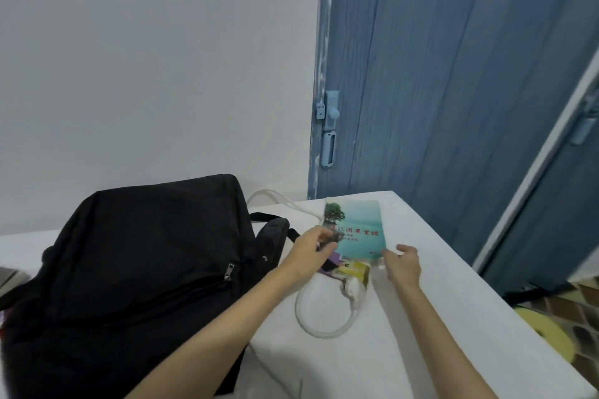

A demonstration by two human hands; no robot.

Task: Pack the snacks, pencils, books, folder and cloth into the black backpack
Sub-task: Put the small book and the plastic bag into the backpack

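Two bare forearms reach forward over a white table (405, 350). The left hand (311, 251) curls its fingers round the left edge of a teal-covered book (355, 233), which lies flat near the table's far right corner, on top of other books with purple and yellow covers. The right hand (403, 264) pinches the book's near right corner. The black backpack (136, 269) stands to the left, just beside the books. A white cable (319, 324) loops on the table below the books.
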